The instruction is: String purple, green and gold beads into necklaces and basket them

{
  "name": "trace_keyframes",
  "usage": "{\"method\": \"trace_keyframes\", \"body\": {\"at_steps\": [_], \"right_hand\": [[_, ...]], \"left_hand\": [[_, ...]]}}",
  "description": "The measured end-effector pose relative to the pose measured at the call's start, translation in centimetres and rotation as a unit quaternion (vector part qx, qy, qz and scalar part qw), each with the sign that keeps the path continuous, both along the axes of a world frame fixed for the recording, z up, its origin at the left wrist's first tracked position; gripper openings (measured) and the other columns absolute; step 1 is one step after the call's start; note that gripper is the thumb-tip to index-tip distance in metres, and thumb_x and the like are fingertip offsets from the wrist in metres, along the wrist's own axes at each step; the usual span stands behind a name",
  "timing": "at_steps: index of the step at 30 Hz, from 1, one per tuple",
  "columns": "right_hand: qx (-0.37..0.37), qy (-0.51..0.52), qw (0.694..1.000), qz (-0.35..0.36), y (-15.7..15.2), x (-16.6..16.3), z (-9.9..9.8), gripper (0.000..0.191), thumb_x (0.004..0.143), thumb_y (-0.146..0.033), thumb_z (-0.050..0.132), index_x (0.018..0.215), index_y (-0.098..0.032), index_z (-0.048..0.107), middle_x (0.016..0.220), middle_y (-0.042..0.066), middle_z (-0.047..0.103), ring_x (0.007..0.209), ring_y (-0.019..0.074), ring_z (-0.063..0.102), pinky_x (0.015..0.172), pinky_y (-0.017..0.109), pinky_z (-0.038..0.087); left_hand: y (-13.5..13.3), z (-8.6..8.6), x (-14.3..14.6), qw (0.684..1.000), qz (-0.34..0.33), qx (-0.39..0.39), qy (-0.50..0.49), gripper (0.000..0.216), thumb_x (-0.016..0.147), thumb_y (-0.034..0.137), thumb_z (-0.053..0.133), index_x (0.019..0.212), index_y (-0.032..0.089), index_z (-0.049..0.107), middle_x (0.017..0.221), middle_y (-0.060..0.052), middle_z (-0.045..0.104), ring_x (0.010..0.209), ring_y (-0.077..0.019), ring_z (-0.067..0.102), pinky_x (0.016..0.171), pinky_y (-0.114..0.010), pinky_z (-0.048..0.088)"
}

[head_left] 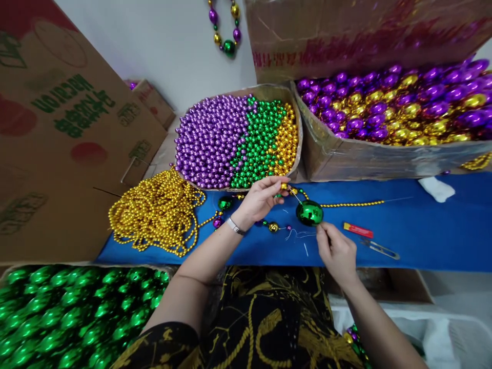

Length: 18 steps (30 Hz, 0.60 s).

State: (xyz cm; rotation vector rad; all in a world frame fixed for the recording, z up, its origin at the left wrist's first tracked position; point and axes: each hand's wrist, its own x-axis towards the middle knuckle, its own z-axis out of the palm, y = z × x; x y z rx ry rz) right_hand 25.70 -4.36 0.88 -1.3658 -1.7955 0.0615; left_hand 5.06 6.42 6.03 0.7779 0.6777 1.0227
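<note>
The large green bead (309, 212) lies on the blue worktop (423, 230). Just left of it, the left hand (261, 197) pinches small beads (284, 187). Just below it, the right hand (336, 251) seems closed on thin thread (298, 234). If that grip loosens, the beads could slide off and roll away.

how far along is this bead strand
Done: a few threaded beads lie on the blue table. In hand: the left hand pinches the strand; the right hand is at the big green bead. To do: probably much, the box of small beads is full.
</note>
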Motion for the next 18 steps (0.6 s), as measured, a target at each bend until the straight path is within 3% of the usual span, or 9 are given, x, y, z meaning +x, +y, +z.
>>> {"method": "trace_keyframes", "body": {"at_steps": [11, 15, 18], "right_hand": [[0.017, -0.027, 0.999, 0.016, -0.2, 0.4, -0.2, 0.012, 0.096, -0.017, 0.052, 0.097, -0.017, 0.065, 0.078, 0.002, 0.072, 0.064, 0.0122, 0.066, 0.064, 0.021, 0.049], [0.032, -0.079, 0.996, -0.021, 0.2, 0.8, -1.9, 0.015, 0.096, -0.02, 0.052, 0.1, -0.018, 0.067, 0.075, 0.003, 0.07, 0.063, 0.0133, 0.065, 0.065, 0.023, 0.047], [-0.042, -0.077, 0.996, -0.03, 0.7, 1.0, -4.3, 0.023, 0.099, -0.026, 0.045, 0.1, -0.018, 0.067, 0.079, 0.005, 0.072, 0.068, 0.0157, 0.068, 0.065, 0.024, 0.048]], "left_hand": [[-0.2, 0.2, -0.4, 0.999, -0.016, 0.041, 0.026, 0.027, 0.077, 0.035, 0.078, 0.098, 0.017, 0.075, 0.095, -0.006, 0.07, 0.079, -0.0117, 0.065, 0.066, -0.023, 0.053], [-0.3, 0.4, -0.4, 0.977, -0.02, 0.144, 0.156, 0.029, 0.081, 0.035, 0.074, 0.104, 0.017, 0.074, 0.098, -0.006, 0.071, 0.079, -0.0102, 0.063, 0.067, -0.021, 0.052], [-0.7, -1.3, 0.6, 0.959, -0.02, 0.183, 0.217, 0.03, 0.077, 0.034, 0.078, 0.101, 0.015, 0.072, 0.091, -0.006, 0.072, 0.075, -0.0103, 0.063, 0.068, -0.022, 0.051]]}}
